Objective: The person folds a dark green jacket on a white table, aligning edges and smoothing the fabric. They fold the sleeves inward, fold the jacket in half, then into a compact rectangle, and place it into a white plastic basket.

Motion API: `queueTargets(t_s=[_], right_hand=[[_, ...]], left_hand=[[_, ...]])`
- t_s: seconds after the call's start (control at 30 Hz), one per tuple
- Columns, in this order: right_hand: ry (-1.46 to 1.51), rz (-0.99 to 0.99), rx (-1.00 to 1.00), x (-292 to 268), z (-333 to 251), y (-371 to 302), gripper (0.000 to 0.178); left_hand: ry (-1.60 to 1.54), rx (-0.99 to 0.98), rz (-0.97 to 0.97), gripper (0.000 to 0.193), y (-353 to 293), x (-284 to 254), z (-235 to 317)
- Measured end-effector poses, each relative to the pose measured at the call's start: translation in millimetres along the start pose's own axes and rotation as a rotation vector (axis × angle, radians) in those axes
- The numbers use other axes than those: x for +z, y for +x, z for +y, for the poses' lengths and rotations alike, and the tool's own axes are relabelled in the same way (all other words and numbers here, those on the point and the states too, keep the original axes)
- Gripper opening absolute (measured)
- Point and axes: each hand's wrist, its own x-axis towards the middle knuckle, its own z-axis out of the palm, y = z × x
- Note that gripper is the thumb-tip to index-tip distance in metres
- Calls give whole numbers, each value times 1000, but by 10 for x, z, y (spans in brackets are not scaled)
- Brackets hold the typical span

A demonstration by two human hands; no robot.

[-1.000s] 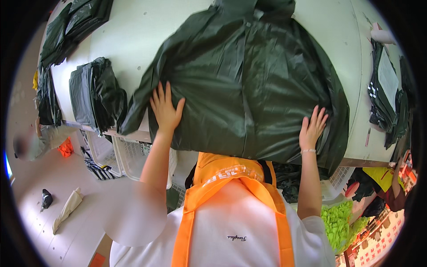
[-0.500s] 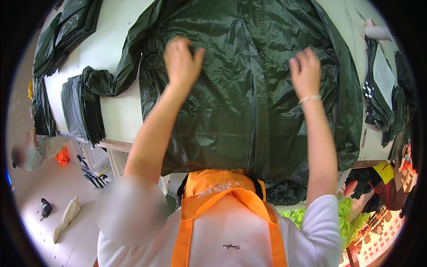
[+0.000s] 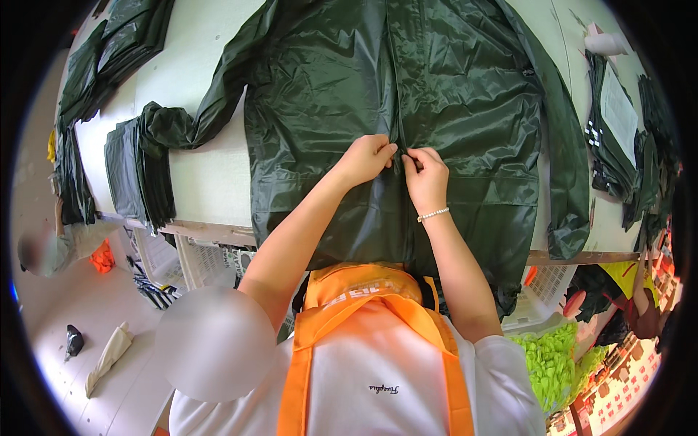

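Note:
A dark green, shiny rain jacket (image 3: 480, 123) lies spread front side up, its lower edge hanging toward me. My left hand (image 3: 367, 160) is closed in a pinch on the jacket's centre front opening. Just to its right, my right hand (image 3: 427, 178) pinches the other front edge, fingertips close to those of the left. What small part lies between the fingertips is hidden. One sleeve stretches out at the left toward a folded stack of dark green garments (image 3: 123, 174); the other sleeve (image 3: 571, 196) hangs down along the right side.
The pale table (image 3: 211, 185) carries more folded dark green garments (image 3: 134, 43) at the far left. A white roll (image 3: 607, 45) and dark garments with a paper sheet (image 3: 618, 120) lie at the right. Under the edge are white crates (image 3: 534, 294) and bright green cloth (image 3: 549, 363).
Both hands have come from the jacket's two sides to its centre front and closed on it. The jacket's sides have drawn inward, and its right sleeve now lies apart from the body.

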Motion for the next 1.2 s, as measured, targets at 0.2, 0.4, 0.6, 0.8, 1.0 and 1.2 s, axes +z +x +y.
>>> queueTargets(t_s=[0.2,0.4,0.6,0.8,1.0,1.2], right_hand=[[170,-142,197,33,-38,5,23],[74,-93,193,141,27,167,19],[-80,12,-19,432,64,740,31],[-235,-489,3,-131,-21,211,41],[-108,-544,79,-627,-20,-1043,26],[-33,-395,-148,-698,-59,-1476,20]], left_hand=[[-408,112,90,23,8,164,-220],[-71,277,396,21,-119,324,-99],[-41,220,734,17,-973,465,-118],[-92,-606,329,36,-2084,750,-729],[-779,-438,486,35,-2090,1137,-939],[-1464,-250,420,30,-1978,1184,-613]])
